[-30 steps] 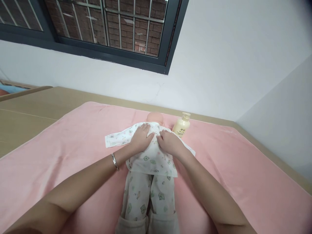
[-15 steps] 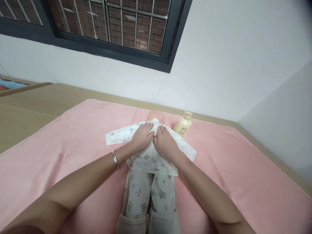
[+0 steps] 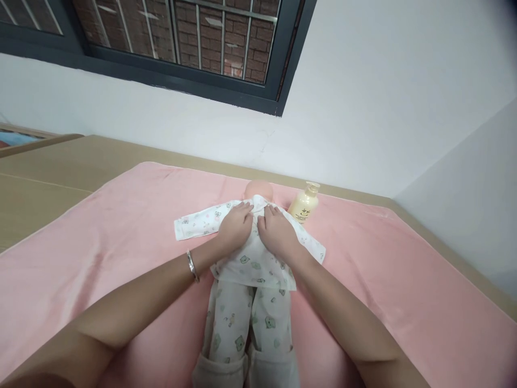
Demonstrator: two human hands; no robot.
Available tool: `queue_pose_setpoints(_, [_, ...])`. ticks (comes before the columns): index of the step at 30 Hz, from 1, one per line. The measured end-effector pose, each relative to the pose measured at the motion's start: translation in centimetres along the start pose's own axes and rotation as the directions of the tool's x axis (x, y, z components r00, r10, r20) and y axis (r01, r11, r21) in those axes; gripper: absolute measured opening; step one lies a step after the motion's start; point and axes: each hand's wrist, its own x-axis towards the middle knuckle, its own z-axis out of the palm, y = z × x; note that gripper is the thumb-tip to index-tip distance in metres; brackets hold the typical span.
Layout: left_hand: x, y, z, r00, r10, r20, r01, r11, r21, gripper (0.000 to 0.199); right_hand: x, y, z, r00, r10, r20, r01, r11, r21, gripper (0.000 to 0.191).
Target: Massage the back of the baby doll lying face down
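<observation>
A baby doll (image 3: 259, 189) lies with its head toward the wall, wearing a white printed shirt (image 3: 258, 272) and matching trousers (image 3: 231, 323) with thick pale cuffs. The shirt's sleeves spread out to both sides. My left hand (image 3: 237, 223), with a silver bangle at the wrist, rests flat on the left side of the shirt's chest. Opposite it, my right hand (image 3: 277, 229) lies on the right side, fingers stretched toward the collar. A narrow strip of shirt shows between the two hands. Neither hand visibly grips the cloth.
Beyond the right sleeve stands a pale yellow pump bottle (image 3: 305, 203). The pink mat (image 3: 133, 215) covers much of a wooden surface (image 3: 48, 167). Behind it rise a white wall (image 3: 355, 108) and a dark-framed window (image 3: 181, 75) with bars.
My hands have drawn slightly apart at the chest, the right one shifting a little to the right. The bunched cloth below the collar now lies flatter. The doll stays in place.
</observation>
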Motion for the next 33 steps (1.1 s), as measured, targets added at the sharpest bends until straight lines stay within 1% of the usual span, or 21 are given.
queue_pose_setpoints(2, [0.6,-0.9,0.1,0.998,-0.04,-0.041,0.036,0.994,-0.102,0.051,-0.9,-0.7,-0.7,0.999,-0.037,0.014,0.038,0.996,-0.077,0.047])
queue_pose_setpoints(3, [0.8,-1.2,0.2,0.997,-0.043,-0.061,0.035,0.991,-0.131,0.051,-1.0,-0.9,-1.1,0.999,-0.026,0.03,0.029,0.995,-0.096,0.046])
queue_pose_setpoints(5, [0.9,-1.7,0.7,0.996,-0.034,-0.086,0.021,0.988,-0.155,0.051,-0.8,-1.0,-1.5,0.998,0.031,0.057,-0.027,0.997,-0.077,0.047])
queue_pose_setpoints(7, [0.8,-1.8,1.1,0.995,-0.031,-0.094,0.016,0.988,-0.154,0.051,0.0,-0.7,-1.5,0.996,0.058,0.07,-0.056,0.998,-0.022,0.05])
queue_pose_setpoints(11, [0.7,-1.8,1.3,0.995,-0.036,-0.091,0.022,0.988,-0.155,0.052,1.8,0.4,0.0,0.999,0.022,0.049,-0.024,0.999,0.044,0.063])
queue_pose_setpoints(16, [0.7,-2.0,1.4,0.993,-0.032,-0.117,0.007,0.979,-0.205,0.051,2.1,1.1,2.1,0.998,0.025,-0.057,-0.02,0.995,0.097,0.061])
queue_pose_setpoints(20, [0.7,-2.1,1.6,0.99,-0.036,-0.134,0.005,0.974,-0.226,0.05,1.9,1.3,2.6,0.992,0.021,-0.121,-0.005,0.991,0.136,0.058])
queue_pose_setpoints(23, [0.8,-2.3,1.6,0.99,-0.033,-0.135,0.002,0.975,-0.222,0.05,1.7,1.1,2.6,0.992,0.022,-0.125,-0.005,0.991,0.137,0.058])
queue_pose_setpoints(26, [0.9,-2.3,1.6,0.991,-0.023,-0.134,-0.002,0.983,-0.185,0.05,1.7,1.1,2.3,0.994,0.025,-0.107,-0.011,0.992,0.122,0.057])
queue_pose_setpoints(28, [0.7,-2.0,1.6,0.992,-0.001,-0.128,-0.014,0.993,-0.114,0.05,1.8,1.3,1.8,0.997,0.018,-0.069,-0.01,0.994,0.106,0.059])
queue_pose_setpoints(30, [0.2,-1.5,1.7,0.992,0.062,-0.107,-0.062,0.998,0.006,0.051,2.1,1.6,0.9,1.0,-0.021,0.016,0.019,0.995,0.1,0.062])
queue_pose_setpoints(33, [-0.4,-0.5,1.5,0.982,0.182,-0.044,-0.172,0.971,0.164,0.052,2.1,1.8,-0.3,0.985,-0.075,0.158,0.057,0.992,0.114,0.065])
